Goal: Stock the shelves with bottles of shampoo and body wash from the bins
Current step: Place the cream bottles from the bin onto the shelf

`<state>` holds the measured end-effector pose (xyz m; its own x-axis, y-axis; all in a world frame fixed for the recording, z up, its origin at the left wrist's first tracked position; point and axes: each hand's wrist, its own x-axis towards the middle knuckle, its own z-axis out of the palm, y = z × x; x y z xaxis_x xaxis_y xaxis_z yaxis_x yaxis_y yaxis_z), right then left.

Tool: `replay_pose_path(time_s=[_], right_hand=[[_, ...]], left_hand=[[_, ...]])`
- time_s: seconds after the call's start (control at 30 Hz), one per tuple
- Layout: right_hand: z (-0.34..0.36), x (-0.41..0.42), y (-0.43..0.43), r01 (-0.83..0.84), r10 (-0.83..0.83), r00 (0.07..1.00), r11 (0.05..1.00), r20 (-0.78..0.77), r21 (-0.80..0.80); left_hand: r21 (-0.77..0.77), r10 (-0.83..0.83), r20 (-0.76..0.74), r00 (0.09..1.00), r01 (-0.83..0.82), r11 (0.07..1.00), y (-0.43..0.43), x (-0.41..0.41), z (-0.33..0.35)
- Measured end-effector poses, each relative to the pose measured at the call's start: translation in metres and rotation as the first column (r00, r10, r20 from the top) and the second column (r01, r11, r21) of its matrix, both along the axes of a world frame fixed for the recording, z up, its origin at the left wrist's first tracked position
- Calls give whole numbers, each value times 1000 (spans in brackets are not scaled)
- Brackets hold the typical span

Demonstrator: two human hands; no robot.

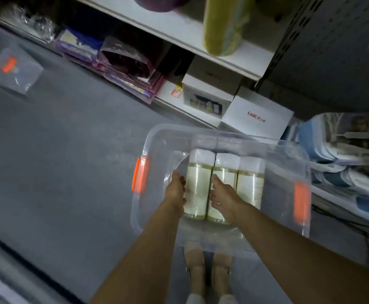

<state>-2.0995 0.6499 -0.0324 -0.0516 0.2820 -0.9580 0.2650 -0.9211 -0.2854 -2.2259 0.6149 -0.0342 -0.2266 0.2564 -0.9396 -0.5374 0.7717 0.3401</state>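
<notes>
A clear plastic bin (223,137) with orange latches (140,177) stands on the grey floor in front of the shelves. Three pale bottles with white caps lie side by side in it: a left bottle (198,172), a middle bottle (225,170) and a right bottle (251,183). Both my arms reach down into the bin. My left hand (177,187) is at the left bottle's left side with its fingers curled against it. My right hand (222,195) lies over the middle bottle, thumb in the gap between the left and middle bottles, fingers curled round it.
A clear lid (10,69) with an orange clip lies on the floor at upper left. The bottom shelf holds white boxes (256,115) and purple packets (131,71). A yellow-green roll (222,25) stands on the shelf above. Blue packs (337,150) sit at right. My feet (198,270) are below the bin.
</notes>
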Motion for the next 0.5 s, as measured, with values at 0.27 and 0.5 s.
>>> replay_pose_path(time_s=[0.27,0.5], right_hand=[[-49,-29,2,44,-43,998,999,-52,21],[-61,-41,2,-78,77,996,996,40,42]], left_hand=[[24,-67,60,996,66,998,14,-1,-38],[16,-121,15,993,121,993,27,-7,-38]])
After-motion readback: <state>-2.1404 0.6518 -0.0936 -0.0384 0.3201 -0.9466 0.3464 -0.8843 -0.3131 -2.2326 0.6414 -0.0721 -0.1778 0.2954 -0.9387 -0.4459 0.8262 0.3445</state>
